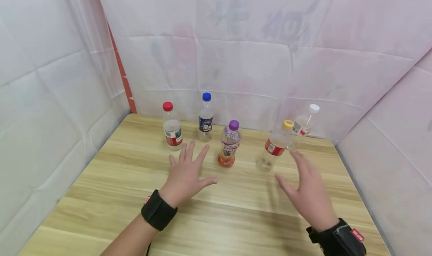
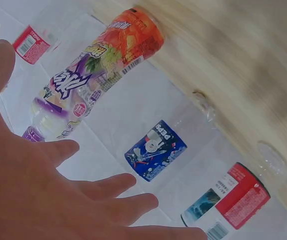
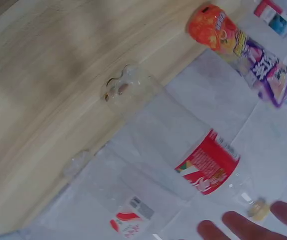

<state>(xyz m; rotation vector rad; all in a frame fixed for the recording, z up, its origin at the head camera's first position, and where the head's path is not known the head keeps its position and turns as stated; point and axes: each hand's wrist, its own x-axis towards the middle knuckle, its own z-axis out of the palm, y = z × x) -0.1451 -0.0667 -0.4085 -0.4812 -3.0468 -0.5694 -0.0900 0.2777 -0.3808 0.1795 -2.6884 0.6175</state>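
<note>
Status: five bottles standing on the table (image 1: 219, 222), all capped, none held; handling reads as either not begun or all set down, can't tell which from this moment. Left hand (image 1: 183, 177): fingers and thumb spread wide, palm over the table, pinching nothing; nearest are the red-capped bottle (image 1: 173, 130), blue-capped bottle (image 1: 205, 123) and purple-capped bottle (image 1: 228, 149). Right hand (image 1: 310, 190): thumb well away from the fingers, nothing in the gap; nearest is the yellow-capped bottle (image 1: 275, 149), with the white-capped bottle (image 1: 302, 125) behind it and to its right. No contact visible at either hand, though right fingertips overlap the yellow-capped one's cap in the right wrist view, so can't fully rule out a touch there. Done, as I judge it: bottles upright, loosely spaced across the far half. Left: any grip, lift or shift, if one is due; caps are all on, so no unscrewing done either
</note>
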